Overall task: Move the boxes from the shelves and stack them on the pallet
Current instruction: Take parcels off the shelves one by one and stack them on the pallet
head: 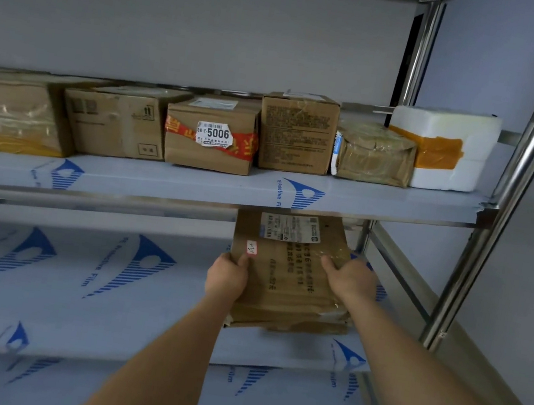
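Both hands: we have our left hand [225,279] on the left edge and our right hand [349,277] on the right side of the flat brown cardboard box with a white shipping label [286,271]; thumbs lie on its top face, and the fingers curl round its edges, mostly hidden beneath.
Box position: it sits on the film-covered lower grey shelf [71,294], its far end tucked under the upper grey shelf [191,187] above it.
Risk, crushed corner: the near edge of the box looks torn and layered, so we judge it could buckle or tear further if we squeeze or lift from that edge alone.
Risk, snagging: raising the box before it is drawn towards us would likely knock its far end against the underside of the upper shelf.
Risk, slipping: the glossy film may let the box slide sideways towards the steel upright post [482,234] to its right.
Above the box: six parcels line the upper shelf, among them the brown carton with red tape and a 5006 sticker [211,138] and, furthest right, the white foam box with orange tape [440,148].
Pallet: not in view.
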